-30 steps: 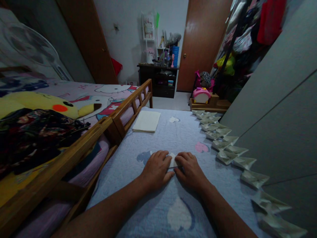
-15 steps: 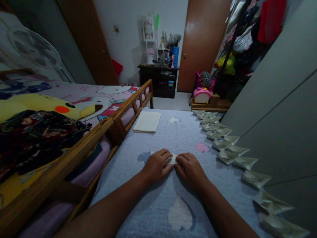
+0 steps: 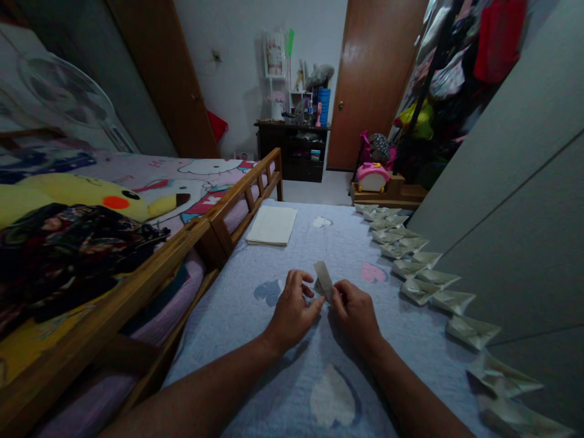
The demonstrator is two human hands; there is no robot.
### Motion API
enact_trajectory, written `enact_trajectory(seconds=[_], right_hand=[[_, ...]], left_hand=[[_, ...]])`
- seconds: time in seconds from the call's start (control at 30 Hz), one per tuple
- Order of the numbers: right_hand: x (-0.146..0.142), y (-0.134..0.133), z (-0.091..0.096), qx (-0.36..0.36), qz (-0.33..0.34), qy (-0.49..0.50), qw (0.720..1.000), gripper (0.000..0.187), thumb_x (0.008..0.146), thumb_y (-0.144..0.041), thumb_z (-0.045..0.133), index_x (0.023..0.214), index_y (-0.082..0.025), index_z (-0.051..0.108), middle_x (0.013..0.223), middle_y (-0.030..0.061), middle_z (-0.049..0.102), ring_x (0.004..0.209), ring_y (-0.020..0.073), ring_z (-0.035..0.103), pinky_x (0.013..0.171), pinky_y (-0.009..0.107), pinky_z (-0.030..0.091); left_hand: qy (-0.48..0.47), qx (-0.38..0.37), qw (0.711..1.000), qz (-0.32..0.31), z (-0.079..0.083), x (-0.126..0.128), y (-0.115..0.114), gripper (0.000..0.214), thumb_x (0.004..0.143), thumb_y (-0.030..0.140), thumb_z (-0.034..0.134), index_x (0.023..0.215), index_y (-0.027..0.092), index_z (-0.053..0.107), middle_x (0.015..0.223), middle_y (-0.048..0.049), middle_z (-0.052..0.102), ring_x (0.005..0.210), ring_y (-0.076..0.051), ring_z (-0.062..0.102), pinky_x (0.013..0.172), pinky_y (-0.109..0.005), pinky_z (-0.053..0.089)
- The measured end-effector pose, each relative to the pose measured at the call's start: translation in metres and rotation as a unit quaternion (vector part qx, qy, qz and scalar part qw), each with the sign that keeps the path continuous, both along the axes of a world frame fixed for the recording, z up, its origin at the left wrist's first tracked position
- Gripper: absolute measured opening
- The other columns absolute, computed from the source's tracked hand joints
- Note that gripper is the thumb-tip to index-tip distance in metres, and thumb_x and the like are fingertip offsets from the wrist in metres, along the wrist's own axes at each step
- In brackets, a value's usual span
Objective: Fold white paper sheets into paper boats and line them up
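A small strip of folded paper [image 3: 323, 278] stands tilted above the bed, pinched at its lower right by my right hand [image 3: 358, 309]. Beside it, my left hand [image 3: 294, 307] has its fingers apart and curved, with the thumb tip close to the paper's lower end; whether it touches I cannot make out. Along the bed's right side runs a line of folded paper boats [image 3: 420, 291]. Farther off, a stack of pale paper sheets [image 3: 272, 225] lies near the wooden rail.
The blue bedspread [image 3: 255, 389] with heart shapes lies under my arms. A wooden bed rail [image 3: 201, 234] runs along the left, with a yellow plush toy [image 3: 82, 193] on the bed beyond. A pale cabinet [image 3: 515, 237] borders the right. A dark low cabinet [image 3: 292, 152] stands at the back.
The paper was pressed flat on the bed between both hands; now it is raised and tilted in my right hand. My left fingers have opened and come away from it.
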State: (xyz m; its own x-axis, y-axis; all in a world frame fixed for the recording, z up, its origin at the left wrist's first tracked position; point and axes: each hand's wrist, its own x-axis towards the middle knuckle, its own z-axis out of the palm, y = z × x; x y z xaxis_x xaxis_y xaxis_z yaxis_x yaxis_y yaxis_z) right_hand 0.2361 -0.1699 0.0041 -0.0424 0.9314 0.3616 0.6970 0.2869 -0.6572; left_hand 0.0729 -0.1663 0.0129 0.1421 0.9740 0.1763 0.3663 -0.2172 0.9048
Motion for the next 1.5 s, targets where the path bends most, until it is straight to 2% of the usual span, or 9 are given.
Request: enact_trajectory(seconds=[0.1, 0.23, 0.37, 0.53, 0.7, 0.97, 1.17, 1.3, 1.5], right_hand=[[-0.004, -0.003, 0.003, -0.031, 0.016, 0.057, 0.998, 0.021, 0.090, -0.027, 0.047, 0.074, -0.019, 0.058, 0.063, -0.0006, 0.058, 0.057, 0.0136, 0.054, 0.058, 0.025, 0.037], [-0.009, -0.005, 0.006, -0.082, 0.039, 0.123, 0.988, 0.017, 0.087, -0.029, 0.050, 0.075, -0.019, 0.058, 0.065, -0.0013, 0.058, 0.059, 0.0135, 0.054, 0.059, 0.024, 0.039], [-0.009, -0.004, 0.005, -0.113, 0.047, 0.170, 0.978, 0.014, 0.084, -0.030, 0.053, 0.075, -0.020, 0.054, 0.064, -0.0029, 0.053, 0.058, 0.0129, 0.051, 0.056, 0.024, 0.038], [-0.007, 0.000, 0.000, -0.139, 0.053, 0.237, 0.960, 0.019, 0.086, -0.038, 0.057, 0.081, -0.021, 0.051, 0.070, -0.0029, 0.054, 0.059, 0.0130, 0.052, 0.054, 0.024, 0.040], [-0.005, 0.003, -0.005, -0.174, 0.066, 0.292, 0.938, 0.025, 0.088, -0.045, 0.058, 0.094, -0.021, 0.050, 0.071, -0.0035, 0.058, 0.057, 0.0124, 0.053, 0.051, 0.023, 0.041], [-0.006, 0.005, 0.000, -0.229, 0.093, 0.352, 0.903, 0.033, 0.086, -0.050, 0.059, 0.098, -0.021, 0.049, 0.064, -0.0059, 0.057, 0.053, 0.0122, 0.053, 0.049, 0.023, 0.040], [-0.005, 0.005, -0.001, -0.240, 0.095, 0.362, 0.896, 0.034, 0.086, -0.050, 0.059, 0.100, -0.021, 0.048, 0.063, -0.0060, 0.060, 0.050, 0.0119, 0.053, 0.046, 0.022, 0.039], [-0.006, 0.006, -0.001, -0.233, 0.092, 0.353, 0.902, 0.028, 0.085, -0.044, 0.056, 0.098, -0.020, 0.050, 0.062, -0.0059, 0.059, 0.049, 0.0115, 0.054, 0.045, 0.021, 0.039], [-0.011, 0.006, 0.000, -0.201, 0.030, 0.318, 0.926, 0.022, 0.078, -0.033, 0.058, 0.095, -0.022, 0.050, 0.060, -0.0070, 0.059, 0.048, 0.0130, 0.056, 0.045, 0.022, 0.041]], left_hand=[[0.034, 0.037, 0.997, -0.060, 0.001, 0.002, -0.005, 0.028, 0.080, 0.015, 0.063, 0.106, 0.022, 0.053, 0.116, -0.0058, 0.048, 0.107, -0.020, 0.057, 0.087, -0.035, 0.053], [0.011, 0.007, 0.996, -0.093, -0.001, 0.003, -0.004, 0.037, 0.079, 0.016, 0.066, 0.114, 0.022, 0.055, 0.131, -0.0094, 0.042, 0.123, -0.024, 0.051, 0.093, -0.036, 0.053], [-0.019, -0.025, 0.994, -0.108, -0.002, 0.001, -0.001, 0.030, 0.079, 0.017, 0.067, 0.107, 0.022, 0.058, 0.130, -0.0077, 0.045, 0.119, -0.023, 0.054, 0.089, -0.033, 0.054], [-0.049, -0.049, 0.991, -0.111, 0.000, -0.001, 0.004, 0.021, 0.077, 0.015, 0.067, 0.096, 0.021, 0.061, 0.116, -0.0053, 0.053, 0.112, -0.020, 0.057, 0.085, -0.029, 0.054], [-0.073, -0.067, 0.989, -0.108, -0.003, -0.002, 0.008, 0.017, 0.078, 0.020, 0.069, 0.094, 0.019, 0.062, 0.109, -0.0048, 0.056, 0.105, -0.020, 0.059, 0.083, -0.030, 0.055], [-0.095, -0.078, 0.988, -0.098, -0.007, -0.002, 0.010, 0.019, 0.077, 0.017, 0.065, 0.095, 0.019, 0.061, 0.104, -0.0043, 0.056, 0.100, -0.020, 0.061, 0.080, -0.030, 0.056], [-0.108, -0.089, 0.986, -0.091, -0.010, -0.003, 0.011, 0.020, 0.077, 0.020, 0.066, 0.096, 0.018, 0.061, 0.105, -0.0051, 0.056, 0.102, -0.021, 0.060, 0.079, -0.030, 0.056], [-0.111, -0.093, 0.985, -0.090, -0.010, -0.003, 0.011, 0.020, 0.078, 0.021, 0.065, 0.098, 0.018, 0.061, 0.105, -0.0058, 0.058, 0.102, -0.021, 0.060, 0.077, -0.029, 0.056], [-0.037, 0.008, 0.993, -0.108, -0.003, 0.001, 0.006, 0.022, 0.079, 0.011, 0.058, 0.100, 0.020, 0.060, 0.107, -0.0053, 0.058, 0.102, -0.019, 0.060, 0.079, -0.028, 0.055]])
